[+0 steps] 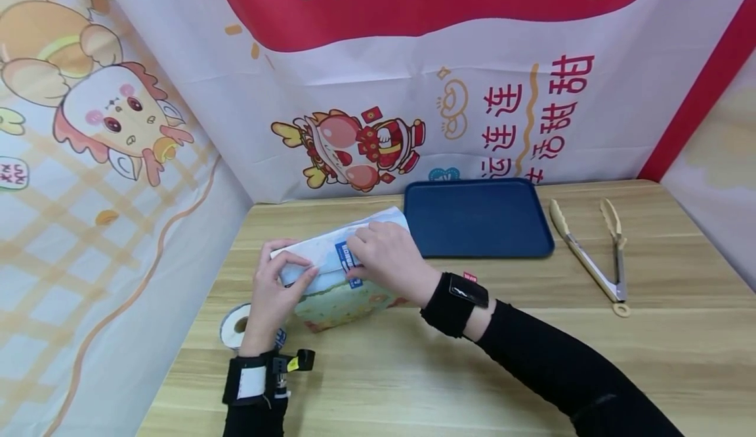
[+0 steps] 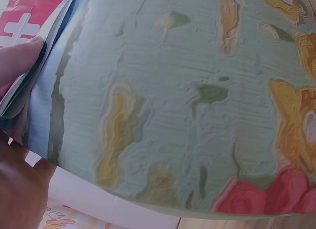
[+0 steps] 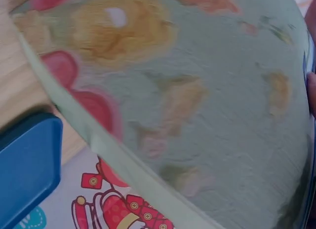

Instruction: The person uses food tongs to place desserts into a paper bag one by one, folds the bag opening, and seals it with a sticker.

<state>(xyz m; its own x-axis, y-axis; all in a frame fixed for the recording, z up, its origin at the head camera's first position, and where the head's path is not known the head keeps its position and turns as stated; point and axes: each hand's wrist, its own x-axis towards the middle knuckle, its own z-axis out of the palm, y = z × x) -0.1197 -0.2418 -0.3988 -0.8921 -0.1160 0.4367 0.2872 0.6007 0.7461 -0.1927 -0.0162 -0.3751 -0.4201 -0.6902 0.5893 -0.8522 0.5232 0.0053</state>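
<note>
A paper bag (image 1: 348, 306) with a painted green floral front stands over the table, its pale blue-white top folded over. A blue printed label (image 1: 348, 263) lies across the fold. My left hand (image 1: 277, 283) grips the fold's left end, thumb in front and fingers behind; in the left wrist view its fingers (image 2: 19, 61) hold the layered paper edge. The right hand (image 1: 384, 256) has curled fingers over the fold beside the label, with the thumb on the label's lower part. In the right wrist view, the bag's painted side (image 3: 222, 115) fills most of the picture.
Behind the bag on the right lies a dark blue tray (image 1: 478, 217). Further right are metal tongs (image 1: 596, 266) with beige tips, spread apart. A white roll (image 1: 233, 325) with blue marks sits by my left wrist on the wooden table (image 1: 472, 384). Printed cloth walls stand behind and left.
</note>
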